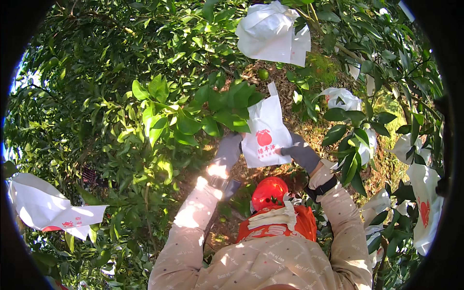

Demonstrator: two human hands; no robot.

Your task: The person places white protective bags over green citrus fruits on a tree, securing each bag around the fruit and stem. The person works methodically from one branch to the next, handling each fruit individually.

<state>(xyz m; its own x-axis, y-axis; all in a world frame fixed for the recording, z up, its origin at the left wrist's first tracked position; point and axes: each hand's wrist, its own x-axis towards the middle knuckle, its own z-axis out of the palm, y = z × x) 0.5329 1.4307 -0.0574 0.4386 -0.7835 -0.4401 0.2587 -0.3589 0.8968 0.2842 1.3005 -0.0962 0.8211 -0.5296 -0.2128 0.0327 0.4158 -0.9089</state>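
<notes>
A white fruit bag [261, 119] with a red fruit print and writing hangs upright before me, its narrow strip pointing up. My right hand [300, 150], in a grey glove with bare fingertips, grips its lower right side with fingers on the front. At the left edge, my grey-gloved left hand [231, 145] holds the bag, its fingers partly hidden behind the paper and leaves. Green leaves [224, 108] overlap the bag's upper left. Whether a fruit is inside cannot be seen. A stack of folded pale bags [270, 220] lies on the red waist pouch [306, 223] at my front.
Bagged fruit hangs around me: a large white bag [268, 34] above, another bag [47, 204] at left, and several at right, including a printed bag [425, 210]. A green fruit [263, 74] shows beyond my bag. A red round object [270, 192] sits below my hands. Dense branches crowd both sides.
</notes>
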